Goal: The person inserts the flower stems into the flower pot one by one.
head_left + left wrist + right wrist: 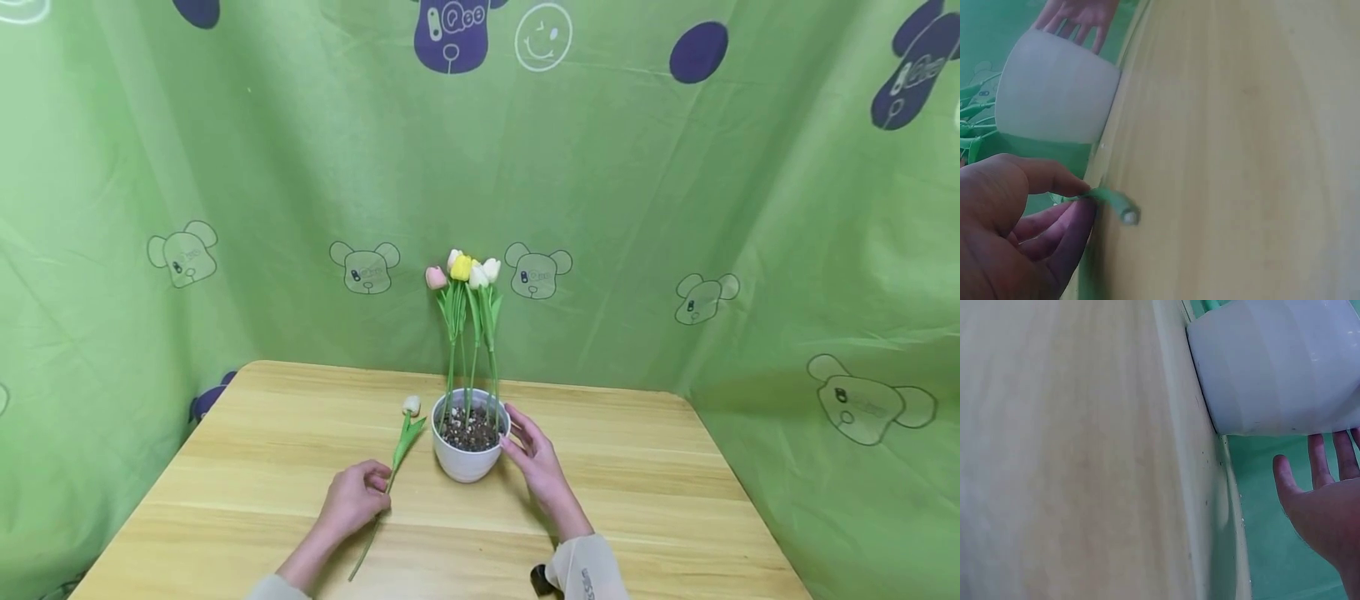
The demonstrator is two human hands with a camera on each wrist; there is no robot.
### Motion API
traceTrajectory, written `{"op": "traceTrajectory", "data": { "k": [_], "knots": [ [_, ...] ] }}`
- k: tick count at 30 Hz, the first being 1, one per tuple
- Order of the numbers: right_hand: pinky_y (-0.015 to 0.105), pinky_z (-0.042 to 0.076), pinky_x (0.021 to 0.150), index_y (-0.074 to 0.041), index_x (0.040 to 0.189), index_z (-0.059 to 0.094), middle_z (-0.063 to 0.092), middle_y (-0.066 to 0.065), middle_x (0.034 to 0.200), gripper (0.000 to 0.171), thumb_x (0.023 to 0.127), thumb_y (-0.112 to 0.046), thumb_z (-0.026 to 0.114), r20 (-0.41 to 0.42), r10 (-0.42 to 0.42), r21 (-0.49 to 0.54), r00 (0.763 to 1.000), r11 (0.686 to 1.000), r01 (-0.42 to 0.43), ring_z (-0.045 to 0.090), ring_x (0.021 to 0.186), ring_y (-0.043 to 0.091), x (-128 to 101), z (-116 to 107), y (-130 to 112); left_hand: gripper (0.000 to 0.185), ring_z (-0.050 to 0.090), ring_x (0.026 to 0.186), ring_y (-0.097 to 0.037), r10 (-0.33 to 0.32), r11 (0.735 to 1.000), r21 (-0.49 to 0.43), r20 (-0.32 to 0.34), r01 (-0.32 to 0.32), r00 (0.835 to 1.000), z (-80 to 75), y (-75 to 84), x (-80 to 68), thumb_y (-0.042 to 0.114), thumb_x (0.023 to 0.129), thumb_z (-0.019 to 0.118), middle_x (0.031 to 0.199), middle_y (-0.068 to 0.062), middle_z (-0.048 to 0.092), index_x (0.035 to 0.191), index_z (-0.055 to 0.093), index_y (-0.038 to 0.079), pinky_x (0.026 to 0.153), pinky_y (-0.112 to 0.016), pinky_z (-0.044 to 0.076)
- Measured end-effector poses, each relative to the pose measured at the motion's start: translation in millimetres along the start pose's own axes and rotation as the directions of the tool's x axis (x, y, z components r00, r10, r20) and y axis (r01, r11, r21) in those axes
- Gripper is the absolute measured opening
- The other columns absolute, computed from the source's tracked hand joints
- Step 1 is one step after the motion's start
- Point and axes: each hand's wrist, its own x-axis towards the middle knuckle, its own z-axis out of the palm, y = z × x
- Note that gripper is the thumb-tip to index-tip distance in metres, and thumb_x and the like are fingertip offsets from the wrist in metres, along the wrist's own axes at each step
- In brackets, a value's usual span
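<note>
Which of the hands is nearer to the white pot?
Right. The right hand rests its fingers against the white pot; the left hand pinches the loose tulip stem beside it.

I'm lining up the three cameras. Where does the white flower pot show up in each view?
Head: the white flower pot stands at centre on the wooden table, between the left hand and the right hand.
Left wrist: upper left, turned sideways, beyond the left hand pinching a green stem.
Right wrist: upper right, above the right hand's straight fingers.
Shared landmark: the table's pale wood.
</note>
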Motion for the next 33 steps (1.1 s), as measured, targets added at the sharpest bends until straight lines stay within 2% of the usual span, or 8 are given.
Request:
{"op": "traceTrajectory", "data": {
  "k": [5, 10, 18, 27, 33],
  "knots": [
    [0.05, 0.033, 0.125, -0.009, 0.157, 0.04, 0.036, 0.014, 0.166, 0.063, 0.1, -0.009, 0.066, -0.005, -0.002, 0.0, 1.0, 1.0, 0.002, 0.036, 0.152, 0.038, 0, 0, 1, 0.033, 0.062, 0.075, -0.014, -0.036, 0.999, -0.036, -0.008, 0.035, 0.999, -4.1, -0.2, -0.9, -0.005, 0.075, 0.078, 0.082, -0.003, 0.068, 0.107, 0.072, -0.003, 0.064, -0.022, 0.056],
    [0.05, 0.034, 0.124, -0.009, 0.157, 0.041, 0.036, 0.014, 0.166, 0.063, 0.1, -0.009, 0.066, -0.007, -0.002, 0.004, 1.0, 1.0, 0.002, 0.036, 0.151, 0.038, -1, 1, 2, 0.031, 0.062, 0.072, -0.016, -0.079, 0.992, -0.104, -0.005, 0.078, 0.997, -5.9, -1.9, -0.8, -0.007, 0.078, 0.076, 0.083, -0.005, 0.068, 0.109, 0.071, -0.005, 0.058, -0.022, 0.059],
    [0.053, 0.032, 0.125, -0.011, 0.157, 0.041, 0.036, 0.014, 0.166, 0.063, 0.099, -0.011, 0.067, -0.006, -0.004, 0.001, 1.0, 1.0, 0.004, 0.036, 0.152, 0.038, -1, 0, 1, 0.034, 0.063, 0.07, -0.018, -0.094, 0.979, -0.186, -0.032, 0.087, 0.995, -8.6, -0.9, 0.7, -0.01, 0.081, 0.074, 0.089, -0.008, 0.066, 0.114, 0.07, -0.006, 0.058, -0.025, 0.062],
    [0.053, 0.031, 0.126, -0.011, 0.157, 0.041, 0.036, 0.013, 0.166, 0.063, 0.099, -0.01, 0.067, -0.005, -0.001, 0.008, 1.0, 1.0, 0.001, 0.036, 0.151, 0.037, -1, 0, 1, 0.034, 0.062, 0.058, -0.017, -0.097, 0.97, -0.227, -0.052, 0.083, 0.994, -17.0, 11.3, 2.3, -0.009, 0.085, 0.073, 0.095, -0.009, 0.066, 0.118, 0.07, -0.002, 0.05, -0.026, 0.057],
    [0.049, 0.034, 0.124, -0.011, 0.157, 0.041, 0.037, 0.013, 0.166, 0.063, 0.1, -0.01, 0.066, -0.002, -0.009, 0.003, 1.0, 1.0, 0.009, 0.037, 0.151, 0.037, 0, 0, 1, 0.034, 0.06, 0.06, -0.015, -0.102, 0.962, -0.26, -0.073, 0.079, 0.992, -21.2, 17.5, 4.0, -0.009, 0.085, 0.071, 0.097, -0.011, 0.067, 0.119, 0.07, -0.002, 0.055, -0.026, 0.06]
  ]
}}
